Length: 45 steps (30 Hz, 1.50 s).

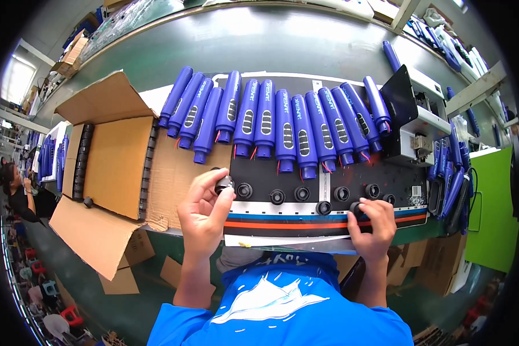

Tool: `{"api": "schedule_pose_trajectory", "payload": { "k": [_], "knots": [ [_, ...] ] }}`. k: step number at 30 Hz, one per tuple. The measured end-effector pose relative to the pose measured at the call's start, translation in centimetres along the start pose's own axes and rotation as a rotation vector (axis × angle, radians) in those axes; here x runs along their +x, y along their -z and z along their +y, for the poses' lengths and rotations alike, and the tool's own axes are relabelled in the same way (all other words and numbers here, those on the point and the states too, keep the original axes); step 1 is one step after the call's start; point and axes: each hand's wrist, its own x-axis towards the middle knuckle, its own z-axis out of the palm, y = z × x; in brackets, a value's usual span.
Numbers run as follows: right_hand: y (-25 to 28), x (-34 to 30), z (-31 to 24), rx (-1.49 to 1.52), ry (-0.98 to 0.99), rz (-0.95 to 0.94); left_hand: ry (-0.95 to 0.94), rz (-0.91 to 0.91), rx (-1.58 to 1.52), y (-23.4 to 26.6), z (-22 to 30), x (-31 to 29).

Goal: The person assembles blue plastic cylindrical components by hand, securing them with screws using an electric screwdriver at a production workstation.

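Observation:
My left hand (pixel 203 210) pinches a small black round cap (pixel 224 184) between thumb and fingers, just above the mat's left part. My right hand (pixel 376 226) has its thumb and fingers closed around another black cap (pixel 358 211) near the mat's front edge. Between the hands, several black ring-shaped caps lie loosely spread, among them one cap (pixel 244 191) beside my left fingers and another cap (pixel 372 191) beyond my right hand. Behind them stretches a row of blue tubes (pixel 285 130) with dark oval panels; thin red wires stick out of several near ends.
An open cardboard box (pixel 112 167) with black parts along its inner sides stands at the left. On the right are a black-and-silver bench machine (pixel 412 124), more blue tubes (pixel 452 173) and a green panel (pixel 493 207). Another person (pixel 26 193) sits far left.

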Motion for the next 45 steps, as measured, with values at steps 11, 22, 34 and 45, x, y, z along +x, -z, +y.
{"api": "schedule_pose_trajectory", "payload": {
  "k": [11,22,34,45],
  "knots": [
    [0.3,-1.1,0.4,0.006,-0.047,0.094,-0.348,-0.109,0.984,-0.7,-0.8,2.8],
    [0.2,-1.2,-0.1,0.074,-0.204,0.180,-0.464,-0.101,1.239,-0.6,-1.6,3.6],
    [0.8,-1.6,0.5,0.091,-0.203,0.345,-0.493,0.126,1.456,3.4,1.7,17.5],
    [1.5,-1.9,1.3,0.127,-0.191,0.463,0.091,0.074,1.566,6.3,0.4,27.6]
  ]
}}
